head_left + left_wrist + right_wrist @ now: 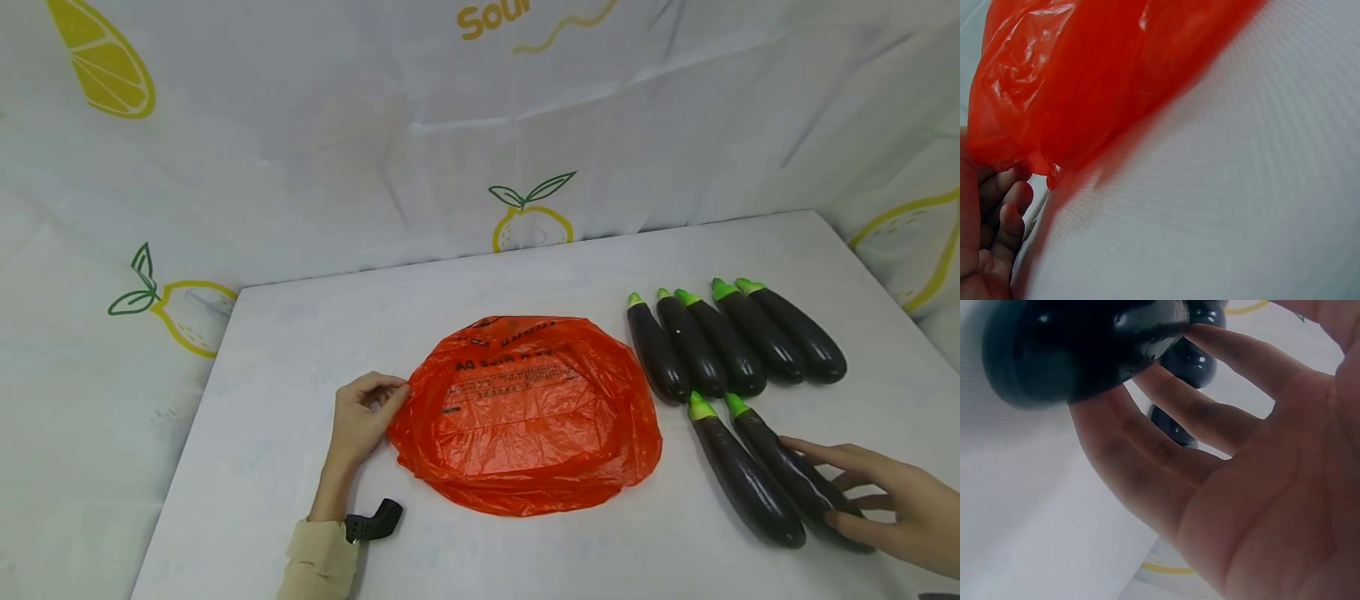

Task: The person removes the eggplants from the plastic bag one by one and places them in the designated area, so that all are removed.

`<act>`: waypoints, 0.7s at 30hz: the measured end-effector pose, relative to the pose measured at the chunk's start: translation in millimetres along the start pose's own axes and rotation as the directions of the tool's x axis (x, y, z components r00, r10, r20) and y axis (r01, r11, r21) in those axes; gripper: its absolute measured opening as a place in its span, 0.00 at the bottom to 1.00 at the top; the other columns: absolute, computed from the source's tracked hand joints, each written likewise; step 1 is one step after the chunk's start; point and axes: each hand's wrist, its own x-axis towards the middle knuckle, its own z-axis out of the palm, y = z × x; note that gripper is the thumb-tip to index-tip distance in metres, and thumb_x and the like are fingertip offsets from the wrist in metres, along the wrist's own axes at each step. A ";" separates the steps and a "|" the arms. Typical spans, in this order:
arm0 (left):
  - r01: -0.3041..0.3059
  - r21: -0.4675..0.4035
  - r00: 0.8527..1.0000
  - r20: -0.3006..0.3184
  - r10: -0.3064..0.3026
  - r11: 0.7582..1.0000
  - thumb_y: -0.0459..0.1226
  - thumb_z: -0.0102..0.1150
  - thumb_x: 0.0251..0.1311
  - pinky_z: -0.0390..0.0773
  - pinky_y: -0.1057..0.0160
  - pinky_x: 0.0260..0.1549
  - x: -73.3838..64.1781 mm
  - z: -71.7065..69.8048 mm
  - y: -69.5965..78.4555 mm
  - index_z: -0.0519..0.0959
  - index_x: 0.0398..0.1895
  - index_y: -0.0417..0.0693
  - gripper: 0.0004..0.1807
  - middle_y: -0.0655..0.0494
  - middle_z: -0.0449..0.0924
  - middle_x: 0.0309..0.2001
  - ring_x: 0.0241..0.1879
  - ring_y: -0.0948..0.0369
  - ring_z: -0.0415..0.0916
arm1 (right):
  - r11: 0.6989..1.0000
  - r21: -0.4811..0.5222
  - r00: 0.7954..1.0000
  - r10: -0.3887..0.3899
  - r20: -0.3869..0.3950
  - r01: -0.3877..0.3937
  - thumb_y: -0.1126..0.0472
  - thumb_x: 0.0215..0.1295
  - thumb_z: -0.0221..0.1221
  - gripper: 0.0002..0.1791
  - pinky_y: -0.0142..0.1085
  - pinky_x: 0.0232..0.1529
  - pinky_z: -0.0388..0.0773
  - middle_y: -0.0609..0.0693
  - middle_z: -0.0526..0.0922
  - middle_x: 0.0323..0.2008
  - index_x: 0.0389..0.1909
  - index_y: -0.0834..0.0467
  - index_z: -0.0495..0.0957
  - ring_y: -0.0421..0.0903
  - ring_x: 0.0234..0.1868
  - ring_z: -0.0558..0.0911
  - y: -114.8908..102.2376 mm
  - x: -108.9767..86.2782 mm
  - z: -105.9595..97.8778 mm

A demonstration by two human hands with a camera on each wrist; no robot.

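Note:
A red plastic bag (525, 417) with dark printing lies spread out on the white table. My left hand (367, 417) pinches its left edge between thumb and fingertips. In the left wrist view, the bag (1097, 75) bunches over the curled fingers of the left hand (997, 219). At the right, two eggplants lie side by side, a left one (742, 475) and a right one (787, 467). My right hand (900, 500) touches the right one, fingers spread and fairly straight along its side. The right wrist view shows that eggplant (1091, 350) against the fingertips of the right hand (1241, 462).
Behind the pair, several more eggplants (705, 350) lie in a slanted row, green stem ends pointing away. The row's leftmost eggplant (656, 350) is close to the bag's right edge. A white cloth (337, 150) with lemon drawings hangs behind the table (300, 358).

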 end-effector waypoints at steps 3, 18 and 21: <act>-0.005 -0.001 1.000 -0.005 0.005 1.000 0.28 0.67 0.61 0.75 0.74 0.31 -0.2 0.2 -0.2 0.87 0.36 0.40 0.03 0.44 0.85 0.30 0.29 0.68 0.73 | 1.000 -0.004 1.000 -0.002 0.009 0.002 0.71 0.48 0.73 0.48 0.55 0.36 0.85 0.78 0.74 0.57 0.71 0.73 0.61 0.52 0.41 0.83 -1.1 2.3 -0.9; -0.009 0.006 1.000 0.000 0.009 1.000 0.29 0.67 0.61 0.75 0.74 0.31 -0.7 0.0 0.7 0.88 0.36 0.40 0.03 0.46 0.85 0.30 0.29 0.68 0.73 | 1.000 -0.020 1.000 0.003 0.008 -0.003 0.69 0.49 0.74 0.49 0.55 0.36 0.84 0.75 0.76 0.54 0.72 0.72 0.59 0.52 0.41 0.83 -3.1 4.5 -0.5; -0.007 0.003 1.000 -0.007 0.007 1.000 0.29 0.68 0.61 0.75 0.75 0.31 -0.9 0.3 0.4 0.88 0.35 0.42 0.03 0.46 0.85 0.29 0.29 0.68 0.73 | 1.000 -0.019 1.000 -0.009 -0.010 0.009 0.68 0.50 0.74 0.49 0.56 0.36 0.84 0.76 0.75 0.54 0.72 0.72 0.59 0.54 0.41 0.84 -2.9 3.8 -0.1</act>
